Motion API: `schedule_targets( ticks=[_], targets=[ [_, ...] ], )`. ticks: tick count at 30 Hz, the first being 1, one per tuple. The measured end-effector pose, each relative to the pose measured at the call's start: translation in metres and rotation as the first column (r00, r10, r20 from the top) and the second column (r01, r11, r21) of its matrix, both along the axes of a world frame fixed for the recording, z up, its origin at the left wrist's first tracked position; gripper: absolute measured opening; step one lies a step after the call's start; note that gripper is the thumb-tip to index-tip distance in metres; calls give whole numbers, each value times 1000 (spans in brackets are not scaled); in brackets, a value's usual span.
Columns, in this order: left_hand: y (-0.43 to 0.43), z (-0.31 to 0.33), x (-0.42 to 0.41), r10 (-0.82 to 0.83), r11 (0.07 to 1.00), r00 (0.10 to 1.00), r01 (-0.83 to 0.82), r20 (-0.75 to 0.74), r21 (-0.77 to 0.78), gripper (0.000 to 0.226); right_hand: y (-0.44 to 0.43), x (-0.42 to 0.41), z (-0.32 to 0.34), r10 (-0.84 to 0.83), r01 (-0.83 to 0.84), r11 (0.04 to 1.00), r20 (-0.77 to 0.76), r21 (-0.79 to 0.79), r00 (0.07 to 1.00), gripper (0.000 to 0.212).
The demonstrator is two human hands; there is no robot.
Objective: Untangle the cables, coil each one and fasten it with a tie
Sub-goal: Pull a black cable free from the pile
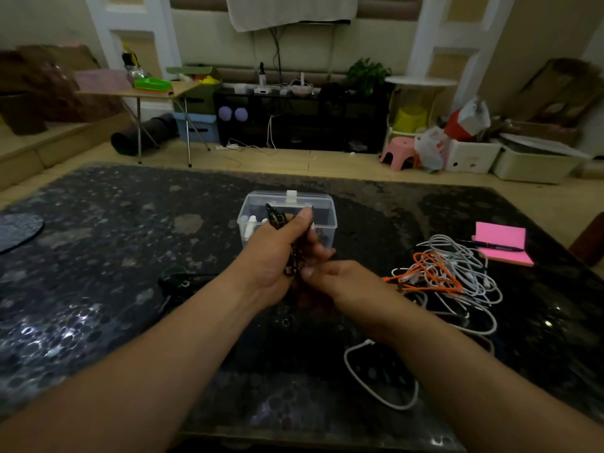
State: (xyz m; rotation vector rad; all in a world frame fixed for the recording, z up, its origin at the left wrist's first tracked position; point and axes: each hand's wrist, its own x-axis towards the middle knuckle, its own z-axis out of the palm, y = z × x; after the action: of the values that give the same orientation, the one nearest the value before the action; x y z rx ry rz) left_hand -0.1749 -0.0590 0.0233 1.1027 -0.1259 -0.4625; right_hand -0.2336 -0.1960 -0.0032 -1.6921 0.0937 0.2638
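Observation:
My left hand grips a coiled dark braided cable upright over the middle of the table, its loops sticking out above my thumb. My right hand sits just right of it, fingers curled at the coil's lower end; what they pinch is too small to make out. A tangle of white cables with an orange cable woven through it lies to the right. One white cable trails toward the near edge under my right forearm.
A clear plastic box with small white items stands just behind my hands. A pink notepad with a black pen lies far right. A small dark green object lies left of my left wrist on the black patterned table.

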Motion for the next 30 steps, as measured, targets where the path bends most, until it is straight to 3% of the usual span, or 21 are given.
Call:
schedule_targets(
  ticks=[2, 4, 7, 10, 13, 17, 23, 27, 30],
  targets=[
    [2, -2, 3, 29, 999, 1000, -29, 12, -17, 23, 4, -3, 0, 72, -72, 997, -70, 2, 995, 20],
    [2, -2, 4, 39, 999, 999, -39, 10, -10, 29, 9, -6, 2, 99, -79, 989, -168, 122, 981, 21],
    [3, 5, -4, 1, 1000, 998, -2, 65, 24, 33, 14, -7, 4, 53, 55, 921, -265, 386, 963, 28],
    [5, 9, -11, -1, 988, 981, -28, 193, 150, 40, 18, -7, 5, 18, 148, 841, -302, 520, 953, 25],
    [8, 6, -13, 16, 931, 938, -141, 346, 338, 46, 20, -5, 3, 12, 169, 829, -319, 534, 948, 24],
    [8, 5, -12, 43, 846, 908, -255, 418, 468, 38, 21, 0, 1, -14, 175, 810, -279, 560, 960, 29],
    [12, 4, -13, -97, 823, 894, -175, 437, 541, 42, 22, -4, -2, 99, 109, 823, -331, 557, 938, 21],
    [8, -2, -9, 6, 824, 910, -239, 415, 513, 23, 17, 3, -1, -101, 206, 829, -224, 520, 969, 29],
    [8, -11, -3, 4, 877, 948, -157, 319, 454, 18, 15, 3, 1, -215, 228, 856, -81, 465, 973, 29]
  ],
)
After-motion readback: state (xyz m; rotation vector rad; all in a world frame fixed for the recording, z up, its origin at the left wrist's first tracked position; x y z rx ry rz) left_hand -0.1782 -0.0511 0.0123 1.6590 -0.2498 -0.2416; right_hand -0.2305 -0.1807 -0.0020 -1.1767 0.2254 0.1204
